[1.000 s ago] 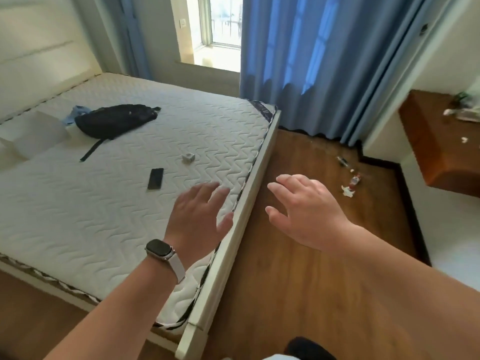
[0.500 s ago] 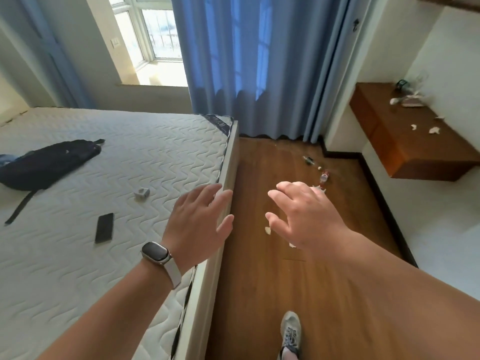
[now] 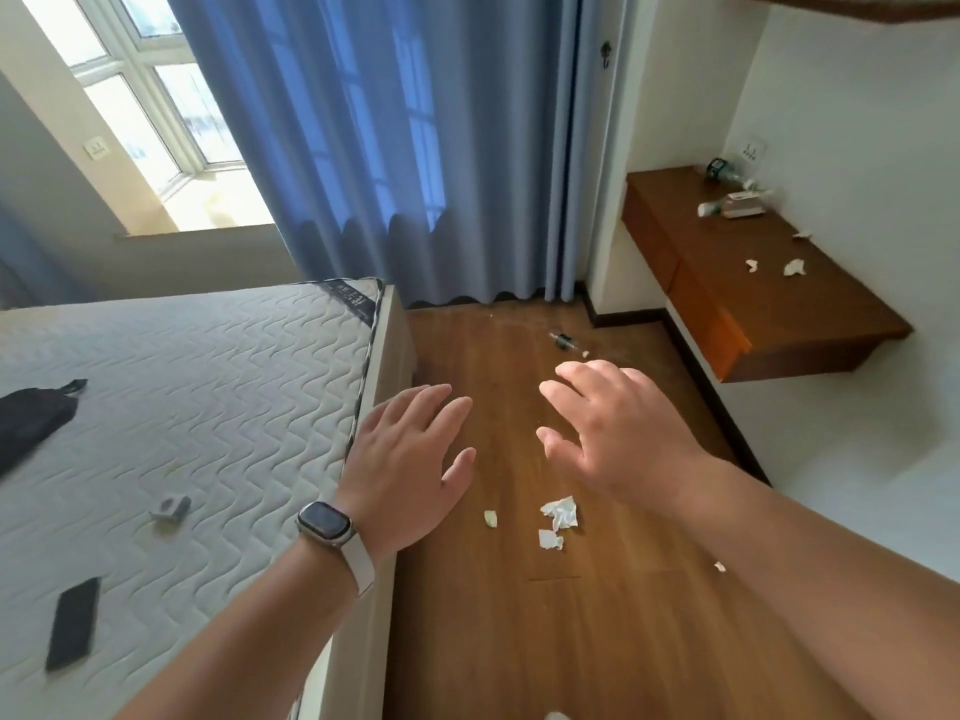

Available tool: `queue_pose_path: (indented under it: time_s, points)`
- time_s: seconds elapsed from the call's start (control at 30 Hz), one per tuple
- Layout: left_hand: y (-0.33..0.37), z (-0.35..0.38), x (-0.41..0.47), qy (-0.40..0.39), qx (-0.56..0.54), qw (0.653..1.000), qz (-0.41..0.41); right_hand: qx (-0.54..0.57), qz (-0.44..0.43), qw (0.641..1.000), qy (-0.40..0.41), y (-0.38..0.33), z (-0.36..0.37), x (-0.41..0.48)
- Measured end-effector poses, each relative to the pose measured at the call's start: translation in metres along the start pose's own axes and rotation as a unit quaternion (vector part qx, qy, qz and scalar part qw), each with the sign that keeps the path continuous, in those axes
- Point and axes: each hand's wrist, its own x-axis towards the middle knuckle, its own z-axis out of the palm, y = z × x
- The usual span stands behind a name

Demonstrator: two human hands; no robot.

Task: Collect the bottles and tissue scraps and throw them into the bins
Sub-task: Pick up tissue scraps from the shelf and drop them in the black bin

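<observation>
Brown wood floor (image 3: 493, 641) fills the strip between the bed (image 3: 208, 366) and the white wall, and both hands are out over it, palms down, holding nothing. The left hand (image 3: 410, 459), a watch (image 3: 326, 524) on its wrist, has its fingers spread and relaxed right above the bed's near side edge. The right hand (image 3: 608, 428) hangs apart from it, fingers loosely bent. On the floor, nearer the camera than the hands, lies a crumpled tissue scrap (image 3: 560, 511), with a smaller scrap (image 3: 549, 539) just beside it and a tiny scrap (image 3: 490, 518) off towards the bed. A small dark bottle (image 3: 565, 340) lies on its side near the floor's far edge, close to the blue curtain (image 3: 389, 148). Over on the wooden tabletop (image 3: 779, 314), two bottles (image 3: 719, 171) sit at the far corner by the wall, and two white scraps (image 3: 794, 267) lie near the wall-side edge. On the bed: a black phone (image 3: 72, 623) near its front edge and a black bag (image 3: 31, 423) at its left edge.
</observation>
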Motion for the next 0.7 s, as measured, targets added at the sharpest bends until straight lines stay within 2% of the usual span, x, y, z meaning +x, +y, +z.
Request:
queue_pose_path:
  time_s: [0.37,0.7]
  points:
    - [-0.038,0.048,0.104,-0.006,-0.009,0.999,0.039,0.009,0.046,0.999,-0.022,0.05,0.041,0.074]
    - [-0.155,0.106,0.227,0.007,-0.078,0.994,0.079,-0.027,0.092,0.994,-0.056,0.048,0.092,0.228]
